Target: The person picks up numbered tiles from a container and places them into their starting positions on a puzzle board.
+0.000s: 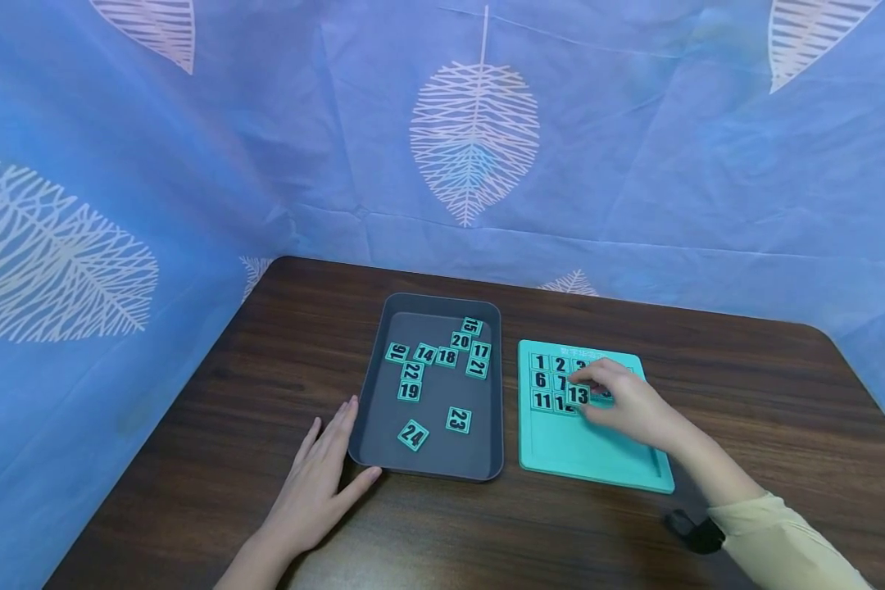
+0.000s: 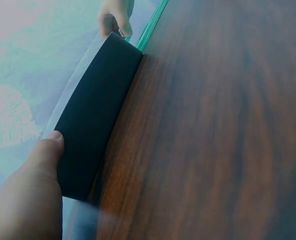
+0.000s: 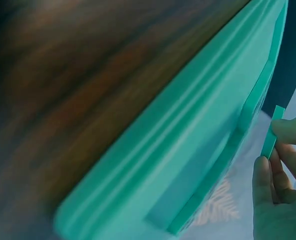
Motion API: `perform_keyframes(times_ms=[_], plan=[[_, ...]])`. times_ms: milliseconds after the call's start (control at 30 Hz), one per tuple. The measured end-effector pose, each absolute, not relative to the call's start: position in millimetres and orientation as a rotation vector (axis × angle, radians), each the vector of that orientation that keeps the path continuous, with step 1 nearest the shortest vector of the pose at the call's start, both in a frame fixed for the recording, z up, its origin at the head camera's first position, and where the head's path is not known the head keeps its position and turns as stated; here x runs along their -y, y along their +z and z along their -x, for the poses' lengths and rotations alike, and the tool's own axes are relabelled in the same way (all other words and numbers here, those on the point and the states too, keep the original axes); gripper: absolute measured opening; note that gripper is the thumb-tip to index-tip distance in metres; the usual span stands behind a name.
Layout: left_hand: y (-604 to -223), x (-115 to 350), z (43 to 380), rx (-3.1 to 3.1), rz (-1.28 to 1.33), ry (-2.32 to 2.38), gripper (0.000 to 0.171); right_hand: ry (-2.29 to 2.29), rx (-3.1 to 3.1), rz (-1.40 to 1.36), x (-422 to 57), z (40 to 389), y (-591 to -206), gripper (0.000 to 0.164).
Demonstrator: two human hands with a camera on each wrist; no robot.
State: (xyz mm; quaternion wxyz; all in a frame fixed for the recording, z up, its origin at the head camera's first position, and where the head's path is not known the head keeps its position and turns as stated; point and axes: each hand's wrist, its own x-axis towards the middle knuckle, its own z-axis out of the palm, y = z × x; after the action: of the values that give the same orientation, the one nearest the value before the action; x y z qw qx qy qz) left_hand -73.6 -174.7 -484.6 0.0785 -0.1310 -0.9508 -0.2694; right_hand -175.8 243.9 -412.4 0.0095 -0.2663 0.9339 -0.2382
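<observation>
My right hand (image 1: pixel 629 403) pinches a number tile marked 13 (image 1: pixel 578 396) between thumb and fingers, over the turquoise puzzle board (image 1: pixel 597 451). In the right wrist view that tile (image 3: pixel 273 132) appears edge-on, above the board's raised rim. Tiles 1, 2, 6, 7 and 11 show in rows on the board; tile 12 (image 1: pixel 563 405) is partly covered by tile 13, and others are hidden by the hand. My left hand (image 1: pixel 315 483) lies with fingers extended along the near left corner of the dark grey tray (image 1: pixel 428 459), its thumb touching the tray's edge.
Several loose number tiles lie in the tray, including 24 (image 1: pixel 413 435), 23 (image 1: pixel 459 419) and 19 (image 1: pixel 409 391). The tray stands left of the board on a brown wooden table (image 1: pixel 265 385). Blue leaf-patterned cloth (image 1: pixel 597 164) hangs behind and to the left.
</observation>
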Motion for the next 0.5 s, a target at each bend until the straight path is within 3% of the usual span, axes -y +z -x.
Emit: perform_keyframes(times_ms=[500], plan=[[-485, 176, 74, 2.864, 0.388, -0.822, 0.085, -0.681, -2.893, 0.763, -268, 170, -424, 0.036]])
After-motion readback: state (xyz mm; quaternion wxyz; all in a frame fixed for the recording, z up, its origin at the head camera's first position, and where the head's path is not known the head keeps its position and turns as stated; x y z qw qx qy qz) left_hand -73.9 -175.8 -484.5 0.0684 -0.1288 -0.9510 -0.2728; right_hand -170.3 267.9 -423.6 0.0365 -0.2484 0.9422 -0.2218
